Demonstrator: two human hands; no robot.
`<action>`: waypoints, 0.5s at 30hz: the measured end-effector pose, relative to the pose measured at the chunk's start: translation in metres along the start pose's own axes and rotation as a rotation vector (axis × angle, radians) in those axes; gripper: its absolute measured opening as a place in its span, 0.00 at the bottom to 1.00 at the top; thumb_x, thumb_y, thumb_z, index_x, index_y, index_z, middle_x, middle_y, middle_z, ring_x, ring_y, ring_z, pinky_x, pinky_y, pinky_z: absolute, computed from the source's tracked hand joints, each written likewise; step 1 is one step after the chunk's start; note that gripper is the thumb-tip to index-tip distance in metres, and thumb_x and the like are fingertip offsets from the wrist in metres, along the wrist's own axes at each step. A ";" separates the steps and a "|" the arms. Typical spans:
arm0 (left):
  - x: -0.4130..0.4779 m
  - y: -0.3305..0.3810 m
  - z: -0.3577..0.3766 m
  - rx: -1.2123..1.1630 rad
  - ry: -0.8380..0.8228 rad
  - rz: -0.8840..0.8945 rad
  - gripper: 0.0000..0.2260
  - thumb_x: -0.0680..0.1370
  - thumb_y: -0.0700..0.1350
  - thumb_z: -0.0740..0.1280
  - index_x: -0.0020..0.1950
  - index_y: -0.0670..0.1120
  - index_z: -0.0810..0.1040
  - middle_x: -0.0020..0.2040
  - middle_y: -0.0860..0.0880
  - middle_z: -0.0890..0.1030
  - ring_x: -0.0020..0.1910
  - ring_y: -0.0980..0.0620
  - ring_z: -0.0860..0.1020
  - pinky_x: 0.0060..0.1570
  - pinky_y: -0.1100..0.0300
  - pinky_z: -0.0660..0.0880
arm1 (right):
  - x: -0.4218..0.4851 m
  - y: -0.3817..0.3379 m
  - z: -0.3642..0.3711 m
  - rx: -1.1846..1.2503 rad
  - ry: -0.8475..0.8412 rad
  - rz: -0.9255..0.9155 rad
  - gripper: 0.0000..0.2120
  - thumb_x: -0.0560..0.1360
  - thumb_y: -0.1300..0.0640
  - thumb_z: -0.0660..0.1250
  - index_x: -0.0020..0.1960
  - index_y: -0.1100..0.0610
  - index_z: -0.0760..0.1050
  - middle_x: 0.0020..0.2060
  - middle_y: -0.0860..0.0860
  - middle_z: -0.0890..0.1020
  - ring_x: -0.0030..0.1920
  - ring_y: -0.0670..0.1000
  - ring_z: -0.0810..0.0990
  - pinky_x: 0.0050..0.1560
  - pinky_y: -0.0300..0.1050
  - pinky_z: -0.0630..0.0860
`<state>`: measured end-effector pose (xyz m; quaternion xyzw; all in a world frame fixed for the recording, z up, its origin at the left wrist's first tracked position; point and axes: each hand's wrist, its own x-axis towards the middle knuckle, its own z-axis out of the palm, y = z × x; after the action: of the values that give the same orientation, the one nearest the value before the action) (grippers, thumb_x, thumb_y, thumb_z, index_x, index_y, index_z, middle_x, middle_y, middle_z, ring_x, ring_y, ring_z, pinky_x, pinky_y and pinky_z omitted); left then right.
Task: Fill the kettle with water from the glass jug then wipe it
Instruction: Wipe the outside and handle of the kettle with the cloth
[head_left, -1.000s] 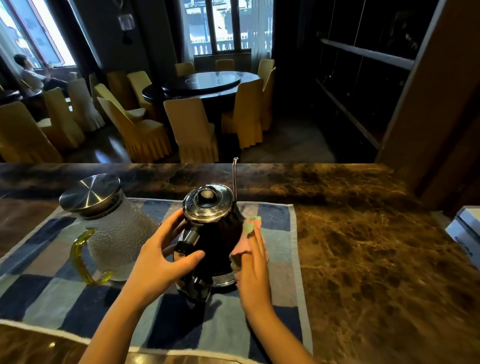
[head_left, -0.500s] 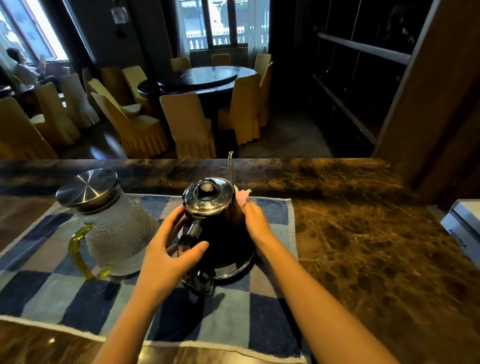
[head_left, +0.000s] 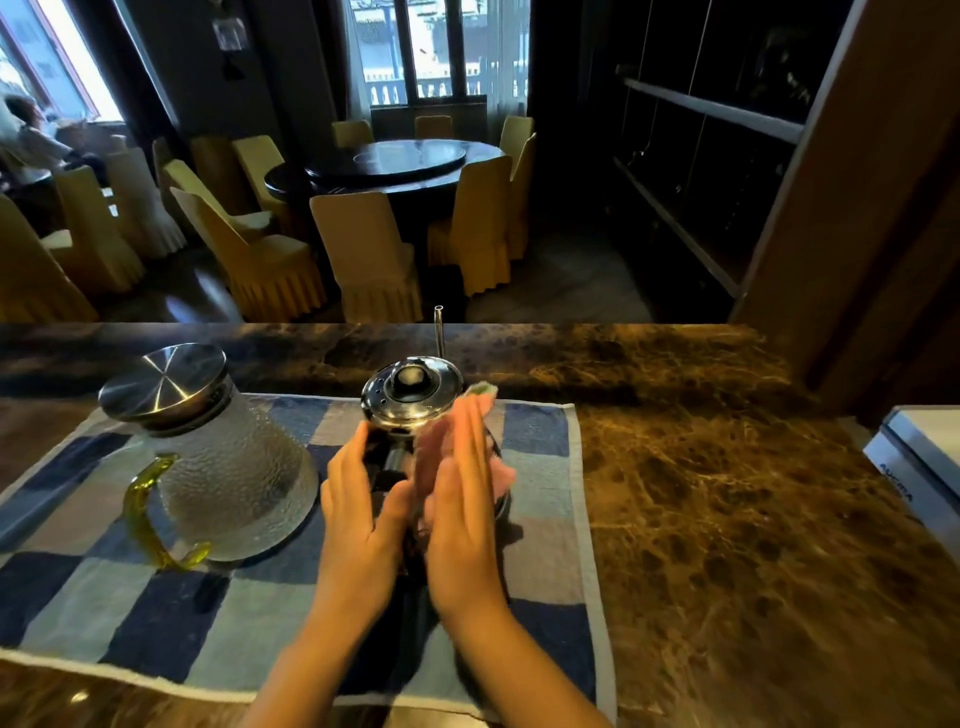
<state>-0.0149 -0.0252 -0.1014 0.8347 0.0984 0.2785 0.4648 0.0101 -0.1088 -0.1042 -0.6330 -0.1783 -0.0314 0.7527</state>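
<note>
— Where are the hands?

— Both are at the kettle (head_left: 400, 417). The right hand (head_left: 462, 525) lies flat, fingers straight and together, pressing a pink cloth (head_left: 435, 457) against the kettle's near right side. The left hand (head_left: 358, 519) cups the kettle's left side, fingers curved round it and thumb reaching in toward the cloth.

— How much of the kettle shows?

— Not much. The hands and cloth hide most of the dark body. Its shiny lid (head_left: 410, 387) sits on top above the fingertips, and the thin spout (head_left: 439, 327) rises behind it.

— And the jug?

— The glass jug (head_left: 234, 467) stands upright just left of the kettle, capped in steel, with its yellow-green handle turned away from the kettle.

— What is underneath?

— The kettle stands on a blue checked towel (head_left: 540, 467) spread over the brown marble tabletop (head_left: 727, 493). Well to the kettle's right, a white box (head_left: 914, 457) sits at the picture's edge. Far beyond the kettle is a round dining table (head_left: 395, 161) ringed by covered chairs (head_left: 374, 249).
</note>
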 end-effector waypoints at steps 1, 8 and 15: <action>0.000 0.001 0.004 0.039 0.012 -0.013 0.42 0.65 0.78 0.46 0.73 0.55 0.58 0.68 0.52 0.65 0.68 0.52 0.62 0.62 0.59 0.57 | 0.010 -0.002 -0.001 0.005 0.014 -0.001 0.25 0.78 0.42 0.50 0.74 0.39 0.54 0.76 0.44 0.58 0.75 0.40 0.55 0.76 0.48 0.54; -0.004 0.004 0.008 0.097 0.026 -0.038 0.41 0.66 0.78 0.45 0.74 0.58 0.55 0.70 0.53 0.63 0.66 0.58 0.59 0.62 0.56 0.57 | 0.094 0.017 -0.026 -0.107 -0.010 0.290 0.19 0.81 0.46 0.51 0.62 0.49 0.76 0.61 0.51 0.79 0.63 0.50 0.74 0.68 0.50 0.68; -0.005 0.008 0.011 0.092 0.046 -0.031 0.39 0.66 0.78 0.45 0.73 0.61 0.53 0.69 0.55 0.63 0.64 0.63 0.57 0.62 0.56 0.56 | 0.055 0.060 -0.043 -0.147 0.150 0.441 0.16 0.81 0.48 0.52 0.51 0.51 0.78 0.51 0.54 0.82 0.55 0.57 0.79 0.59 0.58 0.74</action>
<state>-0.0142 -0.0393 -0.1013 0.8470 0.1347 0.2854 0.4278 0.0880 -0.1291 -0.1492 -0.7056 0.0233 0.0740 0.7043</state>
